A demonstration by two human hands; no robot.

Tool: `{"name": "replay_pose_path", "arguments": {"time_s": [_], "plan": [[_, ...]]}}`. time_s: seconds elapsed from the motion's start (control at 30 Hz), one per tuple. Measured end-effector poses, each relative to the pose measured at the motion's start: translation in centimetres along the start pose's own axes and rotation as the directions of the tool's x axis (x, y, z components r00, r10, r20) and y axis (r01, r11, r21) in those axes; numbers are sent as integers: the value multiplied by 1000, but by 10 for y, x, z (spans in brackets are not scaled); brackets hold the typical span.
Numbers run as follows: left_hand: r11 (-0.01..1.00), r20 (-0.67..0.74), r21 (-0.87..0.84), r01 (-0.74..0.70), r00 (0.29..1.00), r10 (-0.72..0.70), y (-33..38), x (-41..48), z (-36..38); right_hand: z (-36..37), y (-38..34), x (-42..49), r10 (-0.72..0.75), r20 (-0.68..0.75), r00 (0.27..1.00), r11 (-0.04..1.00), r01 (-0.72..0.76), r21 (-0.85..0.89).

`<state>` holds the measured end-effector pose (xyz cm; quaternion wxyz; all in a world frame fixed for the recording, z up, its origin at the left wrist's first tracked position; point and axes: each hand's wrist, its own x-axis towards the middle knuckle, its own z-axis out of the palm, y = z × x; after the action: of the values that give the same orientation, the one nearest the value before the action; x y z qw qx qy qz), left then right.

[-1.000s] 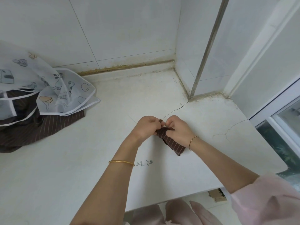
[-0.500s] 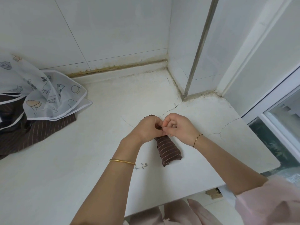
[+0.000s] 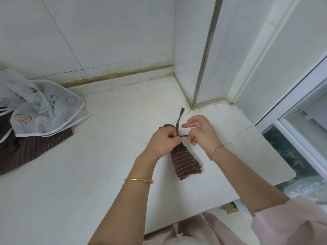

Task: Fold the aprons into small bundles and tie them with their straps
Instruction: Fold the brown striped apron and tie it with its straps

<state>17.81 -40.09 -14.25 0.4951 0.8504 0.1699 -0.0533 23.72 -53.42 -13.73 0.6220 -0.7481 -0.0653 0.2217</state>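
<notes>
Bundle (image 3: 185,161): striped roll on counter (image 3: 88,174).
Left hand (image 3: 164,141): atop Bundle's far end, pinching strap (image 3: 178,121).
Right hand (image 3: 202,137): beside Bundle, gripping strap's other end.

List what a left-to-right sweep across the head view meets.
White translucent printed apron → left hand pinching the thin brown strap → brown striped rolled apron bundle → right hand → glass window pane.

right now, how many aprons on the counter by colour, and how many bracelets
brown striped aprons: 2 (rolled bundle, its strap held by left hand and right hand; loose one at left)
white printed aprons: 1 showing, more may be hidden
bracelets: 2 (gold bangle, thin bracelet)
total: 5
</notes>
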Motion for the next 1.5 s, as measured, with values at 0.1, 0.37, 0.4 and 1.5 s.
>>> {"name": "replay_pose_path", "arguments": {"time_s": [0.1, 0.37, 0.4, 1.5], "plan": [[999, 5, -46, 0, 1000, 0, 3, 2, 2, 4, 6, -1, -51, 156, 986, 964, 89, -251], [992, -88, -124, -16, 996, 5, 3, 10, 8, 6, 24, -3, -191, 66, 979, 948, 201, -248], [991, -85, -130, -15, 996, 4, 3, 10, 8, 7, 26, -3, -219, 45, 975, 933, 222, -282], [949, -45, 311, -48, 997, 65, -11, 2, -10, 26, 17, -1, 263, 101, 959, 943, -278, 183]]}}
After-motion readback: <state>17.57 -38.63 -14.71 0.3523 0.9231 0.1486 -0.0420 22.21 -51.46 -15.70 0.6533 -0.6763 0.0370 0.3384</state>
